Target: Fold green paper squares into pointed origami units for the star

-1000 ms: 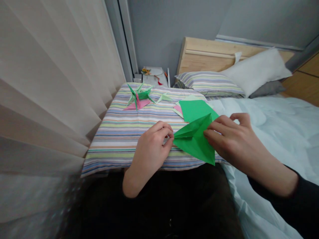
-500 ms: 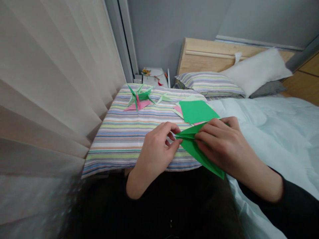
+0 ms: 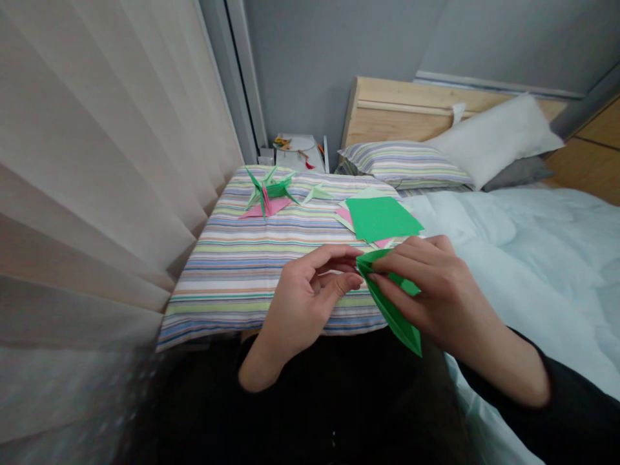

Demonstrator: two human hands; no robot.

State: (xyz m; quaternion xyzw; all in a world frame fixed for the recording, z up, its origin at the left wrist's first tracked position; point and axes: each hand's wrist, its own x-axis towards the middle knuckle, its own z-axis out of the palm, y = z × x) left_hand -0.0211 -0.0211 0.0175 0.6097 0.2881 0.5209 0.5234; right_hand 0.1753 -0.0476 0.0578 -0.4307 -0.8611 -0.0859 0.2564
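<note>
The right hand (image 3: 438, 294) pinches the folded green paper (image 3: 394, 318), the left hand (image 3: 307, 300) curls part-spread by its tip, and uneven finger pressure could crease it crooked.

Obstacle beyond hands (image 3: 436, 284): paper stack (image 3: 384, 217)

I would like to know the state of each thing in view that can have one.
folded green paper: creased, not flat
right hand: pinching this paper
left hand: thumb and index finger parted
top green sheet: flat, unfolded
dark green figure: folded, points spread
pink paper: folded
pale green figure: folded
striped cloth: spread, slightly wrinkled
curtain: hanging in pleats
white pillow: tilted
striped pillow: lying down
quilt: spread, rumpled
</note>
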